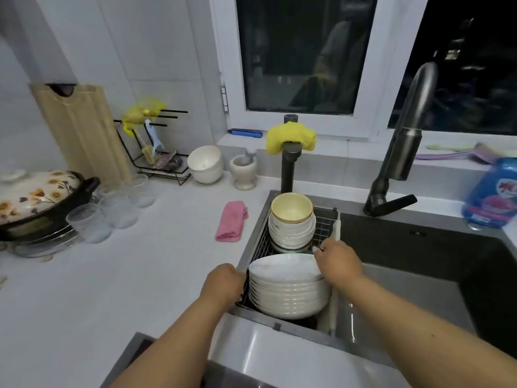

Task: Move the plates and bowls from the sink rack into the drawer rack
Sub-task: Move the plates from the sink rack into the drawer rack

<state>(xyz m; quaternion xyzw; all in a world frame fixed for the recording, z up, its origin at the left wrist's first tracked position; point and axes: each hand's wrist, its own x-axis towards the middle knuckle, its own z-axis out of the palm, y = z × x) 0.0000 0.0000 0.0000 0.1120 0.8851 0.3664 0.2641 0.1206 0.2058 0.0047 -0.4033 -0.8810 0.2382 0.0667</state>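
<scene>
A stack of several white plates (282, 287) stands in the wire sink rack (324, 225) at the sink's left end. Behind it is a stack of white bowls (291, 231) topped by a yellow-lined bowl (291, 207). My left hand (223, 281) curls its fingers around the left edge of the plate stack, down by the rack's side. My right hand (337, 261) grips the stack's right rim, thumb over the top plate. The fingertips of both hands are hidden behind the plates. A corner of the drawer (140, 348) shows at the bottom edge.
A dark faucet (400, 152) arches over the sink basin (419, 275). A post with a yellow cloth (291, 138) stands behind the bowls. A pink cloth (231, 221), several glasses (112, 211), a flowered pot (36, 200) and a blue bottle (492, 194) sit on the counter.
</scene>
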